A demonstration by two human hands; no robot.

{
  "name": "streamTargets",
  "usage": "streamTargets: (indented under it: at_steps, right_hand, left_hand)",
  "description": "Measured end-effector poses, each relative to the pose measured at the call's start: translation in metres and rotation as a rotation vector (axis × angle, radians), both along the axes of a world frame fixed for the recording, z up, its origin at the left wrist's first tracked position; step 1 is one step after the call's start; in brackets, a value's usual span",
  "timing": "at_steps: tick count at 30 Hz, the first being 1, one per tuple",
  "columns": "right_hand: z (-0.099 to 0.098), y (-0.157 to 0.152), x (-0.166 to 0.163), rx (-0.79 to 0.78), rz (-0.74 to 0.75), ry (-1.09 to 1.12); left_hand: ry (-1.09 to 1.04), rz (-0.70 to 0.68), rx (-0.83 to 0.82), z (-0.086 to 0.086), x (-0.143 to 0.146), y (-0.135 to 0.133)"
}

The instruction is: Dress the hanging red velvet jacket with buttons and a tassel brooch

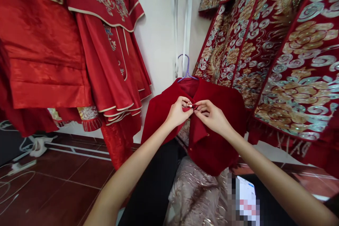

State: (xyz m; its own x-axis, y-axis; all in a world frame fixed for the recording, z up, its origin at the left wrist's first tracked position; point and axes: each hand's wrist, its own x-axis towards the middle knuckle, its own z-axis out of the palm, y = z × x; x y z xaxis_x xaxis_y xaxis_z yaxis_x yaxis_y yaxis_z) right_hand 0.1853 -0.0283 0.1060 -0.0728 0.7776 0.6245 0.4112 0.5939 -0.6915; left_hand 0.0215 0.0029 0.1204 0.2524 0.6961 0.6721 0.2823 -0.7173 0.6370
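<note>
In the middle of the head view a dark red jacket (pixel 219 113) hangs on a purple hanger (pixel 187 70). Its front edges hang apart below the collar. My left hand (pixel 179 112) pinches a small beaded ornament (pixel 189 105) with pearl-like beads at the jacket's front, just below the neck. Touching the left fingertips, my right hand (pixel 210 114) is closed in a pinch on the jacket's front edge beside the ornament. The fingers partly cover the fastening, so its far side is hidden.
Red garments with pale trim (pixel 113 67) hang at left, a heavily embroidered skirt (pixel 296 77) at right. Shiny pinkish fabric (pixel 197 190) lies below the jacket. A phone (pixel 246 197) rests at lower right. Cables (pixel 18 183) and a white rack bar (pixel 76 151) are at floor level.
</note>
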Motion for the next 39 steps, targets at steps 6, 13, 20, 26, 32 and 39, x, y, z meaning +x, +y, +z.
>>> streamTargets:
  at_steps: [6, 13, 20, 26, 32, 39]
  right_hand:
    - [-0.018, 0.028, 0.013, -0.022, -0.046, 0.085]
    - [-0.02, 0.025, 0.007, 0.099, -0.044, 0.028]
    - [-0.011, 0.017, -0.005, 0.172, 0.001, 0.034]
    - [-0.01, 0.012, -0.008, 0.25, -0.041, -0.086]
    - [-0.014, 0.008, -0.005, 0.274, -0.088, -0.093]
    - [-0.016, 0.01, -0.009, 0.276, -0.085, -0.118]
  left_hand:
    - [-0.243, 0.215, 0.102, -0.039, 0.015, 0.015]
    - [-0.384, 0.305, 0.289, -0.073, 0.034, 0.025]
    - [-0.366, 0.259, 0.231, -0.076, 0.027, 0.026]
    - [-0.311, 0.24, 0.222, -0.075, 0.027, 0.021]
    - [-0.334, 0.266, 0.255, -0.075, 0.028, 0.019]
    - [-0.333, 0.266, 0.258, -0.076, 0.028, 0.02]
